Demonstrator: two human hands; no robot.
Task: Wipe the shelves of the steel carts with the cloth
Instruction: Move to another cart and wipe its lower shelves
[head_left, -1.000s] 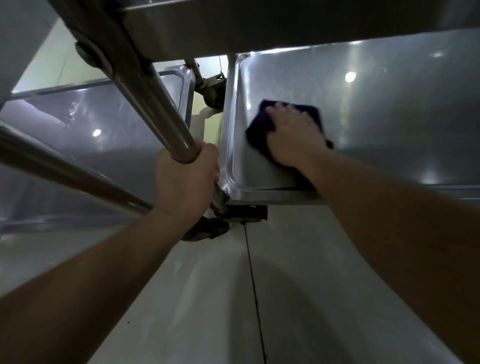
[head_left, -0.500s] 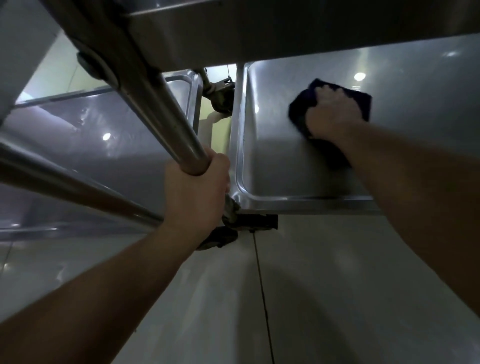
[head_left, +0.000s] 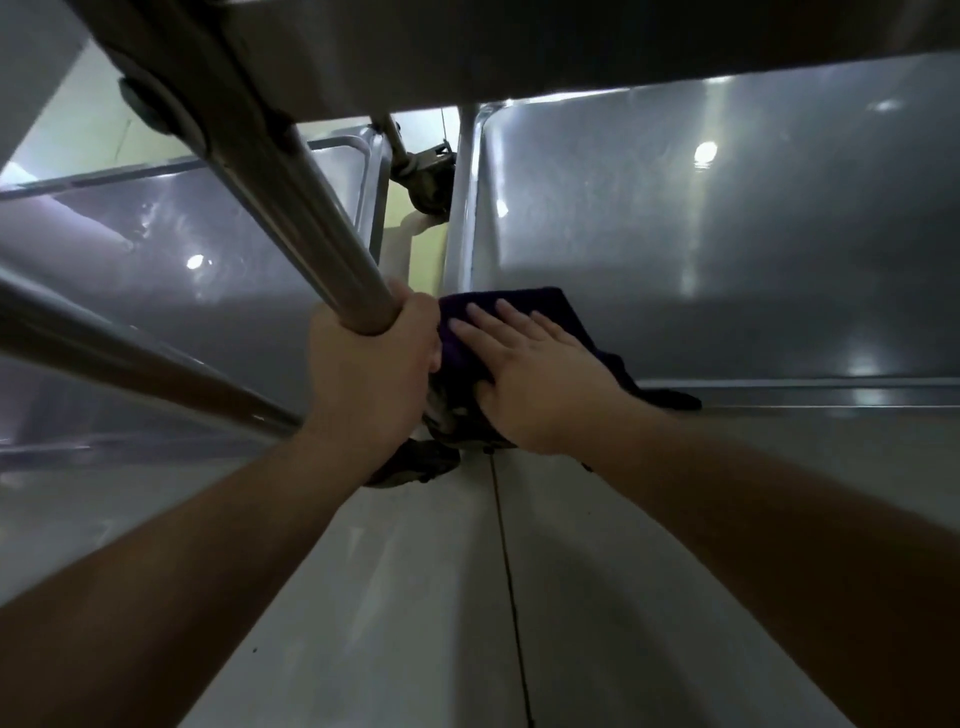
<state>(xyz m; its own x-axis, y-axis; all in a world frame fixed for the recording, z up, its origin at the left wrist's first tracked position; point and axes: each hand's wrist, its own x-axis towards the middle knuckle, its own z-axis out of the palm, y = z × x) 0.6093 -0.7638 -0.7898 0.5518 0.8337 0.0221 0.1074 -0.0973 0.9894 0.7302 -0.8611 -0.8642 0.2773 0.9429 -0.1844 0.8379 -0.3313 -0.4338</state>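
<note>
Spanning most of the right side, the lower shelf (head_left: 727, 270) of the near steel cart was the largest thing in view — a shallow tray with a raised rim, dim lamps reflected in it. A second cart's shelf (head_left: 171, 260) lay to the left, apart from it across a narrow gap. The cart post (head_left: 311, 228) slanted down between them. The left hand (head_left: 371, 371) was curled tight round the foot of that post, probably to brace the cart against the push of wiping. The right hand (head_left: 535, 374) lay flat, fingers straight and spread, pressing the dark cloth (head_left: 519, 306) onto the shelf's near left corner, just beside the left hand; one tail of the cloth draped over the front rim. Flat fingers likely kept the cloth spread for broad contact. Half a second earlier the cloth sat further back and to the right on the shelf — since then it had been dragged forward into the corner, while the left hand kept its grip.
</note>
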